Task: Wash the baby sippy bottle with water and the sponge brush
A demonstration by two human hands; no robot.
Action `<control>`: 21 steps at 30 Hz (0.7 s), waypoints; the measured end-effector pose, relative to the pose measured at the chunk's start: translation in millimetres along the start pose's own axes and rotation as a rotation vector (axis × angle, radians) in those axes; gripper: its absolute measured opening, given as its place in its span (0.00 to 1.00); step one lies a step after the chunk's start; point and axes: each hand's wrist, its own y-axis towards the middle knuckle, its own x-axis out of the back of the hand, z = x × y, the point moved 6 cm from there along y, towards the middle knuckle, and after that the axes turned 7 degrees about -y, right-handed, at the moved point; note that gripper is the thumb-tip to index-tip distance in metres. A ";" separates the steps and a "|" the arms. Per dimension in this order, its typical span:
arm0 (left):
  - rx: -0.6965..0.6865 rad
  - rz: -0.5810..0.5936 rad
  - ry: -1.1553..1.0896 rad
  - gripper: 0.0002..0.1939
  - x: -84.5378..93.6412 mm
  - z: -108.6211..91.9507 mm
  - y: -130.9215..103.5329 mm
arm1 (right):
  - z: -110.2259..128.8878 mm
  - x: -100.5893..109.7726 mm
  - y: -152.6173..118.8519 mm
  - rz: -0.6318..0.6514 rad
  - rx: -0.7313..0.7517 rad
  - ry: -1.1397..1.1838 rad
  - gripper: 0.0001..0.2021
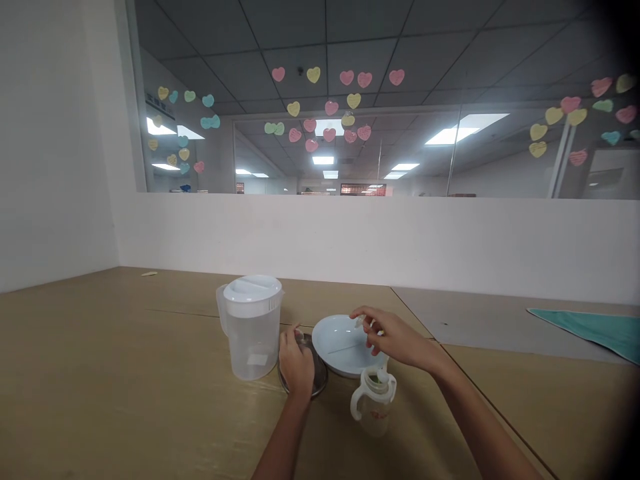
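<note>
My left hand (297, 365) is over a dark round plate (320, 383), its fingers curled round a small pale thing that is mostly hidden. Above the right side of a white bowl (345, 347), my right hand (390, 337) pinches a small whitish piece too small to name. Just below that hand stands a small clear bottle (374, 413) with white handles, its top open and something green inside. A tall translucent pitcher (254, 343) with a white lid stands upright left of my left hand.
A teal cloth (595, 330) lies on the grey surface at the right. Far back on the left of the brown table (125, 373) is a small pale flat piece (149, 274). Behind the table rises a white wall (300, 233) with a window above.
</note>
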 end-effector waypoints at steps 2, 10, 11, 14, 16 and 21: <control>-0.078 -0.020 -0.017 0.21 1.1 -7.5 -1.8 | 2.4 0.2 0.5 -0.009 0.014 0.001 0.18; -0.326 -0.004 -0.036 0.18 -5.5 -25.2 -13.2 | 5.4 -10.5 9.6 -0.056 0.084 -0.117 0.11; -0.331 -0.011 -0.049 0.17 -5.4 -25.4 -13.5 | 5.5 -11.8 9.5 -0.045 0.085 -0.117 0.11; -0.337 -0.027 -0.087 0.14 -4.4 -26.2 -14.0 | 6.8 -14.0 5.9 0.014 0.081 -0.158 0.11; -0.342 -0.033 -0.104 0.13 -3.8 -27.5 -14.9 | 6.4 -15.9 1.9 0.082 0.073 -0.229 0.11; -0.388 -0.011 -0.143 0.13 -4.8 -33.9 -20.7 | -4.7 -22.2 -5.3 0.217 0.005 -0.418 0.10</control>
